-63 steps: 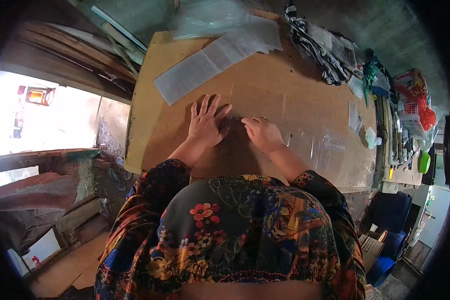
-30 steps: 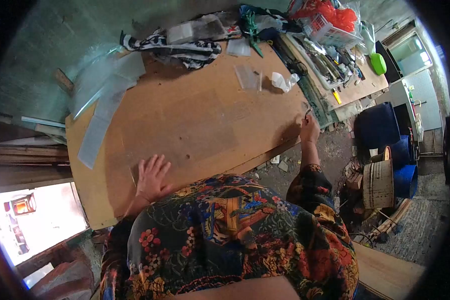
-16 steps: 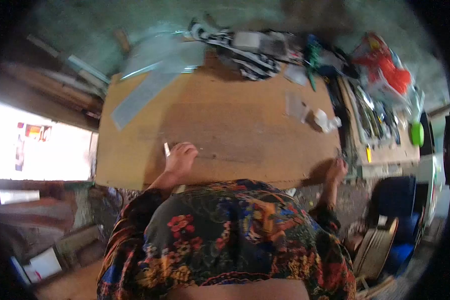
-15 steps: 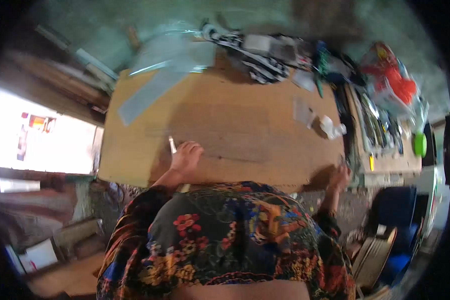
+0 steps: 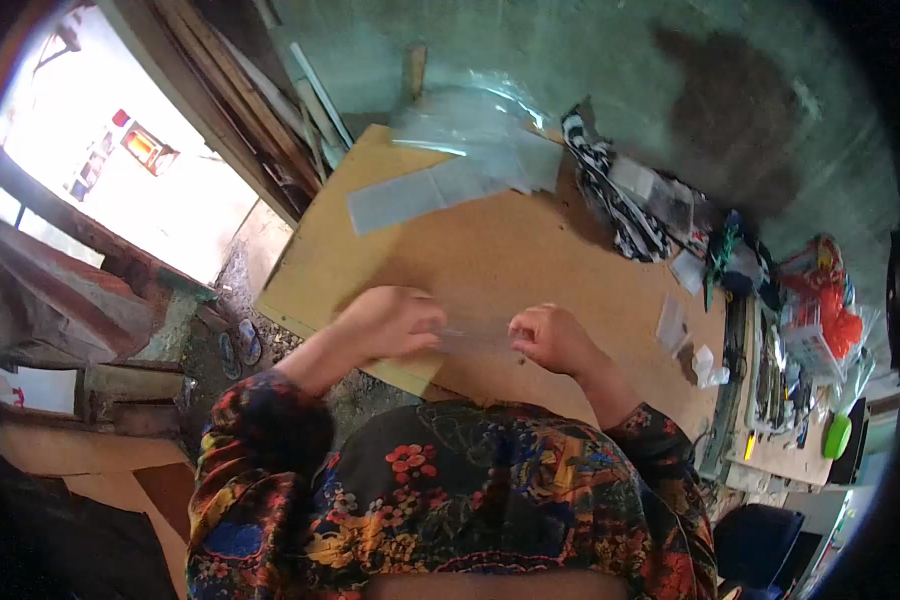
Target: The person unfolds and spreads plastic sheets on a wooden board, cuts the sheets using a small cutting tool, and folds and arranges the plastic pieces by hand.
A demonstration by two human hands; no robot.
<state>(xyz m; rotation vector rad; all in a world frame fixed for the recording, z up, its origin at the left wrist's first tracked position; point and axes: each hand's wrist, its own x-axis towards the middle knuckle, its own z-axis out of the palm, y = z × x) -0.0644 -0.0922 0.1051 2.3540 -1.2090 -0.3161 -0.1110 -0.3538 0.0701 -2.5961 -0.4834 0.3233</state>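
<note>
Both of my hands are over the near part of the wooden tabletop (image 5: 570, 260), facing each other. My left hand (image 5: 395, 322) is closed, its curled fingers at one end of a faint, see-through plastic piece (image 5: 475, 340). The other end of that plastic meets my right hand (image 5: 553, 338), whose thumb and fingers are pinched together. The plastic is so clear that its outline is hard to follow. Farther back on the table lie frosted plastic strips (image 5: 395, 200) beside a pile of shiny clear plastic (image 5: 470, 125).
A black-and-white striped cloth (image 5: 635, 225) lies at the back. On the right are crumpled white paper (image 5: 708, 368), a tray of tools (image 5: 773, 375), a red plastic bag (image 5: 838, 330) and a green object (image 5: 837, 437). Sandals (image 5: 249, 342) lie on the floor at left.
My right hand has come from the table's right edge to the middle, opposite my left hand. The white stick-like item by my left hand no longer shows. The view has turned and shifted.
</note>
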